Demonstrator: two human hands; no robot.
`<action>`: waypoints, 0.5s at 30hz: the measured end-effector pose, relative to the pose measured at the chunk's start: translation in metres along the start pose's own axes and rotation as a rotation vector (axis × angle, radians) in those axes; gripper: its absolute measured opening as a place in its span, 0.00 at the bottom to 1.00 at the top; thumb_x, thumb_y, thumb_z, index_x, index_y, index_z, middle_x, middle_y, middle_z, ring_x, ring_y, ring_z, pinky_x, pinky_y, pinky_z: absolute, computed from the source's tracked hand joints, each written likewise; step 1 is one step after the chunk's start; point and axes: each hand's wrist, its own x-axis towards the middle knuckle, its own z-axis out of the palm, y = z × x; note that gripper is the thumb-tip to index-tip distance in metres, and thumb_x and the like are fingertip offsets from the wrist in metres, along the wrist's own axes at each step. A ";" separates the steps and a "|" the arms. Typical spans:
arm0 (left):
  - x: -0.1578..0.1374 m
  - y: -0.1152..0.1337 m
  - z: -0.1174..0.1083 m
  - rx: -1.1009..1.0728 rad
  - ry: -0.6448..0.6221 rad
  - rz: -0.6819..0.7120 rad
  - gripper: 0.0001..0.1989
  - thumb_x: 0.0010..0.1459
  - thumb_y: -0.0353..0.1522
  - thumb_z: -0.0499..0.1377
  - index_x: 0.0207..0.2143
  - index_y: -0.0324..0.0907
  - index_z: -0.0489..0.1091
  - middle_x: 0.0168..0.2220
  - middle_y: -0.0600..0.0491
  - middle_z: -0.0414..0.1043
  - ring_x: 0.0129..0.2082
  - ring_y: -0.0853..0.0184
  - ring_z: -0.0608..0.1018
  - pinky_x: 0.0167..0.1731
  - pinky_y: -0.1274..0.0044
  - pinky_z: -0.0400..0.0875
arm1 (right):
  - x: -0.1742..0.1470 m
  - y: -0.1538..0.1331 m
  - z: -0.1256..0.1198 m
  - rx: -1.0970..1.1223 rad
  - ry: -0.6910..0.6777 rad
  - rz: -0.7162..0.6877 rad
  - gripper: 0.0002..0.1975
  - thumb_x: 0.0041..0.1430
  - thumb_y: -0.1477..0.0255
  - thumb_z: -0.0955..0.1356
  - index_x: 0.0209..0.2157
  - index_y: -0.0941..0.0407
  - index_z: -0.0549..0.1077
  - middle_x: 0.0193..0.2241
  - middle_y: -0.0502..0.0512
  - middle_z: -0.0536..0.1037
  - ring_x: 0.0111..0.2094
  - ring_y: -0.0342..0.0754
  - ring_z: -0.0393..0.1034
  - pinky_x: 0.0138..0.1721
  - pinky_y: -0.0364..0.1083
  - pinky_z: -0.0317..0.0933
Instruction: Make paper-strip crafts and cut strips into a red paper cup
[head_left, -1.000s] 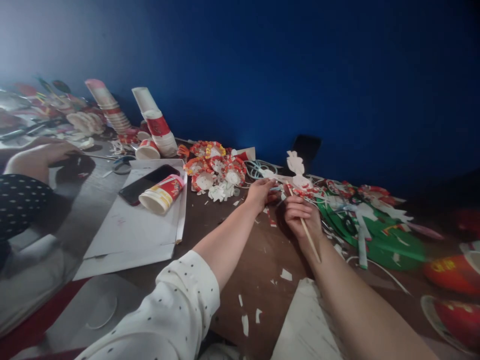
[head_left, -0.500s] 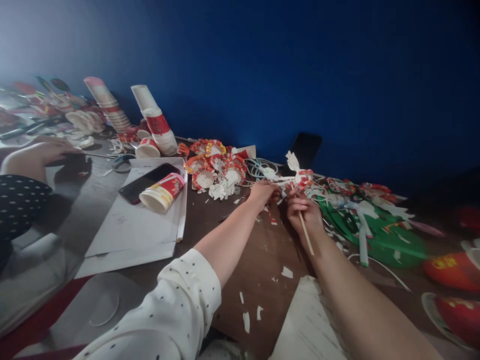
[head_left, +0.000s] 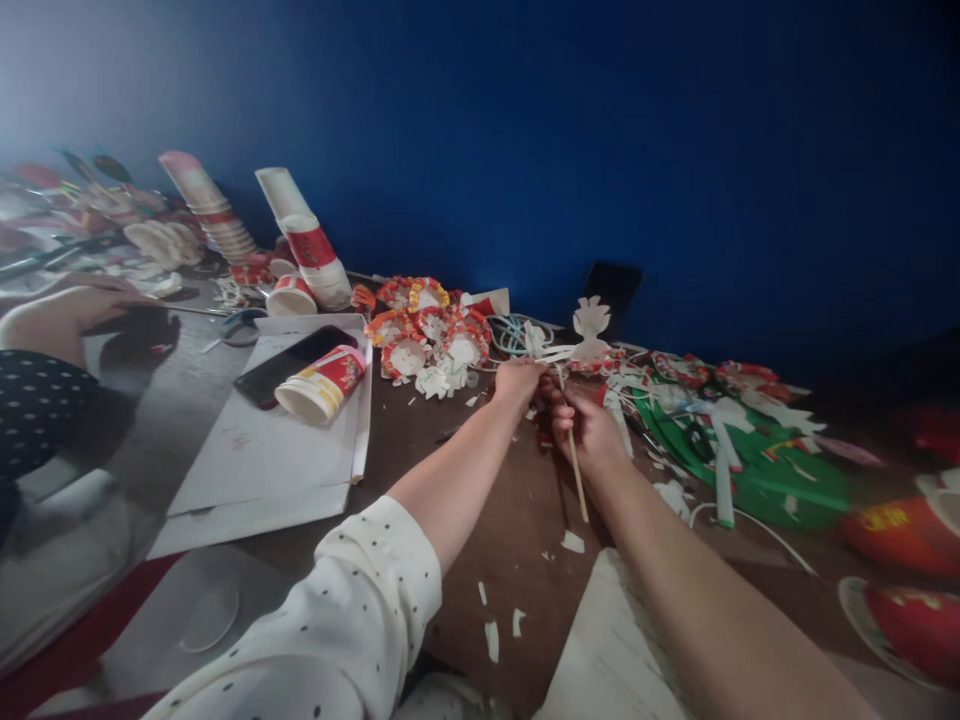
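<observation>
- The right hand (head_left: 589,425) is closed around a thin stick (head_left: 576,460), fingers curled over its upper part; the lower end sticks out below the hand, tilted over the table (head_left: 487,520).
- The left hand (head_left: 519,385) is just beside it, fingers bent, at the stick's upper end. White strips (head_left: 555,353) show above its fingertips; whether it pinches them or only touches them, I cannot tell.
- A white cutout (head_left: 591,325) stands just beyond both hands. Whether it is joined to the stick is hidden.
- Thin paper could crease or tear if the fingers press hard; the stick could twist if the right hand's hold loosens.
- A sideways sweep to the left could knock the paper flowers (head_left: 427,335); one to the right could snag the cluttered green disc (head_left: 810,490) or the white cord (head_left: 772,545).
- Forward room is short: a dark phone (head_left: 613,300) and the blue wall (head_left: 487,150) are near.
- The easiest room is back toward the body, between the forearms, over small scraps (head_left: 517,622).
- Farther left, a cup (head_left: 319,385) lies on papers (head_left: 262,470) and could roll if bumped; past it is a co-worker's hand (head_left: 67,310).
</observation>
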 end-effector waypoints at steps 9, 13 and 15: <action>-0.011 0.005 -0.006 0.078 -0.249 -0.055 0.07 0.55 0.24 0.58 0.24 0.37 0.68 0.19 0.57 0.67 0.19 0.77 0.70 0.23 0.84 0.64 | 0.005 -0.006 -0.005 -0.033 -0.055 -0.028 0.12 0.47 0.79 0.70 0.36 0.56 0.71 0.23 0.46 0.70 0.15 0.31 0.55 0.10 0.28 0.45; -0.009 0.006 -0.009 0.101 -0.301 -0.064 0.06 0.55 0.25 0.57 0.25 0.36 0.69 0.20 0.56 0.68 0.19 0.77 0.71 0.23 0.85 0.63 | 0.011 -0.004 -0.012 -0.140 0.042 -0.109 0.15 0.46 0.76 0.71 0.39 0.54 0.71 0.22 0.45 0.70 0.16 0.33 0.56 0.11 0.29 0.43; -0.005 0.005 -0.010 0.084 -0.299 -0.059 0.04 0.55 0.24 0.57 0.27 0.36 0.70 0.22 0.54 0.70 0.20 0.76 0.71 0.23 0.85 0.64 | 0.013 -0.003 -0.014 -0.161 0.103 -0.129 0.17 0.46 0.75 0.71 0.41 0.53 0.71 0.23 0.45 0.71 0.16 0.33 0.56 0.11 0.30 0.43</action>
